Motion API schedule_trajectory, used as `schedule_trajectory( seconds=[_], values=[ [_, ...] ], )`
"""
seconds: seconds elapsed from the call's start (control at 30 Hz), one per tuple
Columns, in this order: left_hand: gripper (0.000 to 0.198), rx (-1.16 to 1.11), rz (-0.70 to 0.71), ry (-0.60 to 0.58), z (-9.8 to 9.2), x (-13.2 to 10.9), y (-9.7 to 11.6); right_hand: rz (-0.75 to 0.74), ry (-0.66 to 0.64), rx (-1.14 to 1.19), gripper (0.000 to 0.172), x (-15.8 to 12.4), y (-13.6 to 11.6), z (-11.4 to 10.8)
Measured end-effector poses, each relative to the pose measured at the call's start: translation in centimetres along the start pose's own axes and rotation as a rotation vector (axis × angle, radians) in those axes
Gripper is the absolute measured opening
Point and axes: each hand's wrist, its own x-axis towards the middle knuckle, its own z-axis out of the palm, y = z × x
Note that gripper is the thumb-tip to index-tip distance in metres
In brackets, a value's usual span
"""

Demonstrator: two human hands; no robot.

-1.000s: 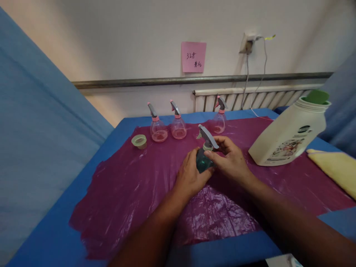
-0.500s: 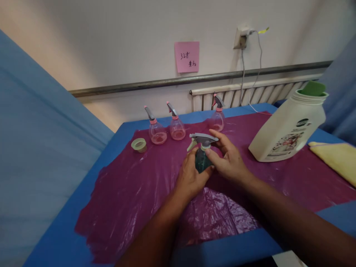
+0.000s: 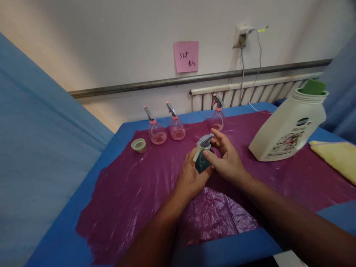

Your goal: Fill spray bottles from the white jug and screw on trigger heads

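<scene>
A small dark green spray bottle with a grey head and a pale trigger is between my two hands. My left hand wraps round the bottle's body from the left, its thumb across the lower front. On the other side, my right hand has its thumb at the bottle's collar and its fingers curled behind the head. Behind them stand clear spray bottles with pink collars and a little liquid: one at left, one beside it, and one farther right.
A purple plastic sheet covers much of the blue table. A small lidded cup sits at left. To the right stand a large cream jug with a green piece in its mouth and a yellow cloth. Cords hang from the wall socket.
The sprayer head has turned, so its nozzle and trigger now point more toward me. My right fingers have shifted slightly round it, while my left hand stays on the bottle.
</scene>
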Motion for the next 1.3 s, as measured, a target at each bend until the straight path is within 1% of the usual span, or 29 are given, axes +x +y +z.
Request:
schedule_trajectory(
  seconds=[0.1, 0.17, 0.23, 0.3, 0.4, 0.47, 0.53, 0.63, 0.83, 0.97, 1.07, 1.2, 1.3],
  values=[
    [0.05, -0.015, 0.02, 0.006, 0.0, 0.0, 0.1, -0.032, 0.055, -0.012, 0.077, 0.3, -0.2, 0.2],
    [0.051, -0.024, -0.007, 0.011, 0.0, -0.1, 0.2, -0.043, 0.07, -0.022, 0.073, 0.4, -0.2, 0.1],
    [0.056, -0.028, -0.05, 0.017, 0.1, -0.3, 0.2, -0.037, 0.053, -0.012, 0.073, 0.5, -0.2, -0.1],
    [0.062, -0.034, -0.075, 0.029, 0.1, -0.4, 0.2, -0.015, 0.015, 0.017, 0.076, 0.3, -0.2, -0.2],
    [0.067, -0.044, -0.081, 0.032, 0.1, -0.4, 0.2, 0.002, -0.039, 0.043, 0.08, 0.1, -0.1, -0.4],
    [0.069, -0.047, -0.087, 0.025, 0.1, -0.4, 0.2, -0.016, -0.039, 0.025, 0.081, 0.1, -0.1, -0.4],
    [0.065, -0.042, -0.089, 0.012, 0.0, -0.4, 0.3, -0.032, -0.01, -0.009, 0.078, 0.2, 0.0, -0.4],
    [0.06, -0.028, -0.087, 0.0, 0.0, -0.4, 0.2, -0.027, 0.037, -0.033, 0.07, 0.5, -0.1, -0.5],
    [0.075, -0.044, -0.099, 0.01, 0.5, -0.4, -0.5, 0.005, 0.017, 0.03, 0.058, 0.7, -1.1, -0.6],
    [0.078, -0.058, -0.086, 0.016, 0.7, -0.5, -0.9, -0.034, 0.052, 0.049, 0.05, 1.2, -2.8, -1.1],
    [0.077, -0.055, -0.072, -0.006, 0.7, -0.5, -1.2, -0.109, 0.066, 0.021, 0.046, 1.7, -5.0, -1.8],
    [0.081, -0.009, -0.077, -0.013, 0.7, -0.7, -1.2, -0.242, 0.032, -0.107, 0.038, 2.6, -9.2, -2.5],
    [0.078, 0.024, -0.084, -0.021, 0.6, -0.7, -0.6, -0.332, -0.015, -0.193, 0.036, 3.5, -12.6, -2.3]
  ],
)
